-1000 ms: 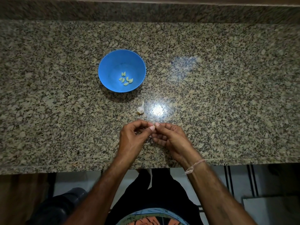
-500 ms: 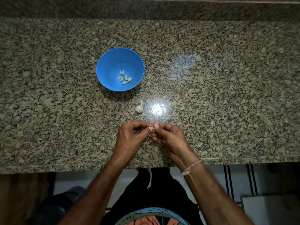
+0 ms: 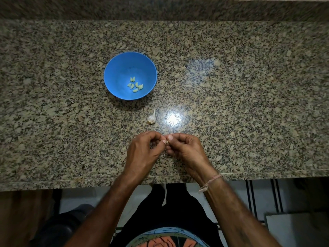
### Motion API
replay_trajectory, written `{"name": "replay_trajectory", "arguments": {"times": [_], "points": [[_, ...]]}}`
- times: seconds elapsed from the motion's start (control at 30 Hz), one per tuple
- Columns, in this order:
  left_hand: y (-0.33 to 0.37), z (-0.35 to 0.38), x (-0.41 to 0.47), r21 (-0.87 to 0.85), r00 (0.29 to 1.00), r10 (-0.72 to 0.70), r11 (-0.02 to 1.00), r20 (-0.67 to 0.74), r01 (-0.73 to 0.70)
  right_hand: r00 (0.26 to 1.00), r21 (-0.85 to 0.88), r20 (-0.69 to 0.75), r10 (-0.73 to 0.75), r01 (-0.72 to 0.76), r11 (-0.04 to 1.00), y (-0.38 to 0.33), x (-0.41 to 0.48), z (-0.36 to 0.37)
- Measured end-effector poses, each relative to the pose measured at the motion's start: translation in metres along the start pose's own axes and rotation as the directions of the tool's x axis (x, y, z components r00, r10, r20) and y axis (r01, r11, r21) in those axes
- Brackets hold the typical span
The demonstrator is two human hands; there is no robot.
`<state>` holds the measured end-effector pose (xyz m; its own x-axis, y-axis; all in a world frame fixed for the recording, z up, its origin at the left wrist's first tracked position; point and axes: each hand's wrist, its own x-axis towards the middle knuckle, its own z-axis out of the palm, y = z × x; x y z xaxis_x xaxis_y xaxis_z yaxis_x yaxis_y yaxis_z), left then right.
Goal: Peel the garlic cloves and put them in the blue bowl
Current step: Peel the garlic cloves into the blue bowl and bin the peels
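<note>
Garlic clove pinched between fingers of my left hand and right hand, above bench; I peel with thumbnails, then carry to blue bowl.

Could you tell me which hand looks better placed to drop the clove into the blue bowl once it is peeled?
Left, probably. The left hand sits on the side of the blue plastic bowl; the right hand would cross over it. Both pinch the small garlic clove.
</note>
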<state>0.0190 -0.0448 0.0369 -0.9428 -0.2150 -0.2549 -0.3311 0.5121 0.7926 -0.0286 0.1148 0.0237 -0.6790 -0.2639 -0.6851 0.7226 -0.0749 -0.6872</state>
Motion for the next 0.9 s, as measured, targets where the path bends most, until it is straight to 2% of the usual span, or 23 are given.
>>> {"name": "replay_trajectory", "arguments": {"times": [0.13, 0.27, 0.4, 0.53, 0.7, 0.8, 0.9], "points": [[0.001, 0.009, -0.002, 0.083, 0.997, 0.038, 0.996, -0.074, -0.031, 0.996, 0.101, 0.078, 0.032, -0.039, 0.994, -0.003, -0.002, 0.001], [0.000, 0.013, -0.002, 0.110, 0.995, 0.043, 0.993, -0.090, -0.033, 0.989, 0.139, 0.121, 0.084, -0.100, 0.985, -0.003, -0.002, -0.002], [-0.002, 0.013, 0.003, -0.037, 0.990, -0.091, 0.996, -0.109, 0.087, 0.986, 0.205, 0.111, 0.124, -0.145, 0.968, 0.001, 0.000, -0.006], [-0.003, 0.011, 0.008, -0.097, 0.978, -0.163, 0.984, -0.129, 0.151, 0.986, 0.265, 0.099, 0.135, -0.157, 0.951, 0.000, 0.000, -0.008], [0.001, 0.012, 0.006, -0.117, 0.985, -0.126, 0.987, -0.120, 0.112, 0.993, 0.263, 0.044, 0.106, -0.114, 0.958, 0.000, 0.003, -0.004], [0.004, 0.015, 0.001, -0.193, 0.992, -0.096, 0.978, -0.085, 0.079, 0.996, 0.277, 0.029, 0.080, -0.085, 0.957, -0.001, 0.002, -0.001], [0.004, 0.017, -0.002, -0.195, 0.991, -0.064, 0.980, -0.121, 0.040, 0.997, 0.245, 0.037, 0.061, -0.068, 0.967, -0.002, 0.000, 0.001]]}}
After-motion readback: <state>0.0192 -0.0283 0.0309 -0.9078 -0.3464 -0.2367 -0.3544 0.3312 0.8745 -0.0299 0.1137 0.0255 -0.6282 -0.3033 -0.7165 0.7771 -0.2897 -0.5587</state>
